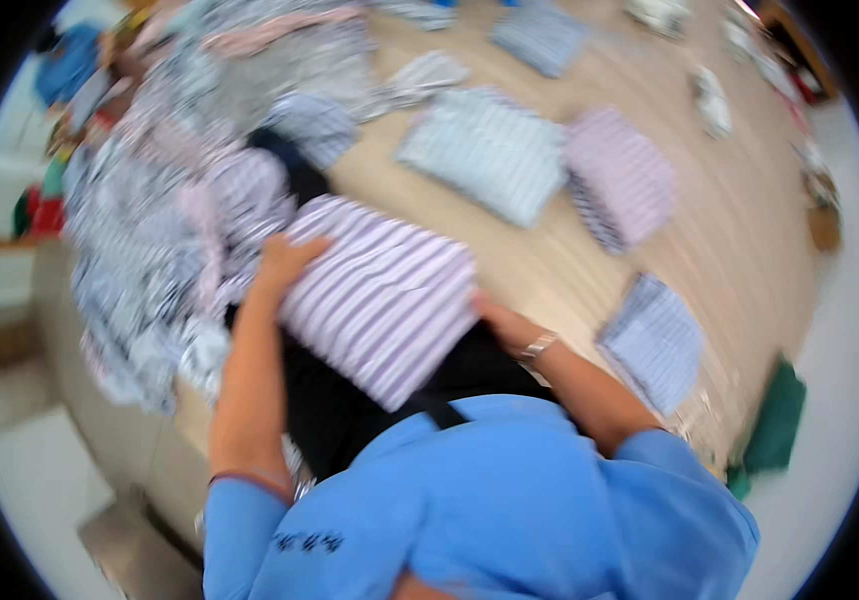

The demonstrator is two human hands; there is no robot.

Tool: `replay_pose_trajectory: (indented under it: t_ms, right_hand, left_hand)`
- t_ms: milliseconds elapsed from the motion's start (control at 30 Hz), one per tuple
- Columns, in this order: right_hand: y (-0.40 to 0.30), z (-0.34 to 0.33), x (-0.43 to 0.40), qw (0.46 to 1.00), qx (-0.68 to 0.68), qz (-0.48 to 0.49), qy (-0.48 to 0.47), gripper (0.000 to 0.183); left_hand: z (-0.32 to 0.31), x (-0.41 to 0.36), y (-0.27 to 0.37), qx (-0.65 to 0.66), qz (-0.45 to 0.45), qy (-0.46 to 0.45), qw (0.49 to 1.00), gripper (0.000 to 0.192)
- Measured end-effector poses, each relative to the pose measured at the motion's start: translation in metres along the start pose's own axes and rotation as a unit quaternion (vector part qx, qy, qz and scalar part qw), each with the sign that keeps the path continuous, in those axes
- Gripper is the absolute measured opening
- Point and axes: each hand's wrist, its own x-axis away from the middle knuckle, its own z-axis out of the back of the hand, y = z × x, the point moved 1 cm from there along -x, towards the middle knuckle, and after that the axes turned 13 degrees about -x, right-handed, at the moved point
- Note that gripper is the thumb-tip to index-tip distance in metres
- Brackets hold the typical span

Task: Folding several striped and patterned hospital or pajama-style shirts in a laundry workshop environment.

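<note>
Over my black-trousered lap lies a folded cloth (384, 289) with lilac and white stripes. My left hand (288, 259) grips its upper left side, thumb on top and the fingers hidden beneath. At the opposite side, my right hand (506, 321) holds the right edge; its fingertips are partly covered by the fabric. A wristband or watch (538, 346) circles my right wrist. Just beyond my left hand is a crumpled lilac striped cloth (249, 184), part of a large loose heap of striped fabric (144, 217). Motion blurs much of the view.
On the pale wooden surface (429, 199) rest folded striped cloths: a light aqua one (493, 150), a pink-lilac one (624, 169) and a blue one (658, 341). Another blue cloth (538, 34) lies farther off. A green object (774, 416) sits near the right edge.
</note>
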Motion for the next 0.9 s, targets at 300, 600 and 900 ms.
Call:
replay_pose_trajectory:
  t_ms: [300,600,900]
  right_hand:
    - [-0.082,-0.016,0.011,0.950,-0.252,0.183,-0.001,0.045]
    - [-0.112,0.263,0.251,0.900,-0.207,0.344,0.170,0.032]
    - [0.076,0.451,0.292,0.703,0.256,-0.090,0.657,0.052]
  left_hand:
    - [0.069,0.068,0.184,0.303,-0.154,0.054,0.939,0.048]
    - [0.011,0.172,0.303,0.270,-0.446,-0.238,0.819,0.050]
    - [0.023,0.102,0.181,0.147,-0.163,-0.066,0.973,0.038]
